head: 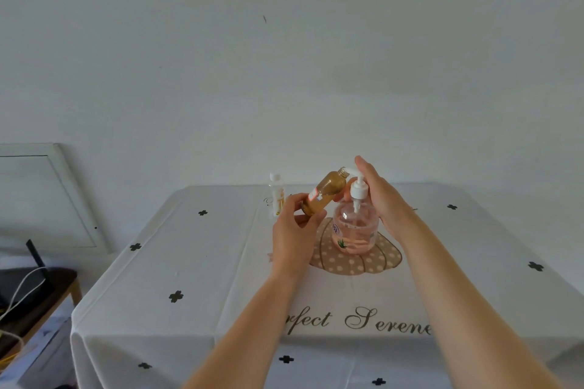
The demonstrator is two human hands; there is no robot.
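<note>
Holding amber bottle [325, 196] at pump nozzle [348, 171]

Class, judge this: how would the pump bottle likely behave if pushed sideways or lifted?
The pump bottle probably resists tipping: its body is squat and wide. Pushed high at the pump head, it might tilt. Its smooth clear wall could be slippery.

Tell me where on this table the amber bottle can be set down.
Bare tablecloth lies left of the left hand and the small white bottle, out to the table's left edge; right of the right hand; and near the front around the gold lettering. It is crowded in the middle, where the amber bottle meets the pump bottle.
</note>
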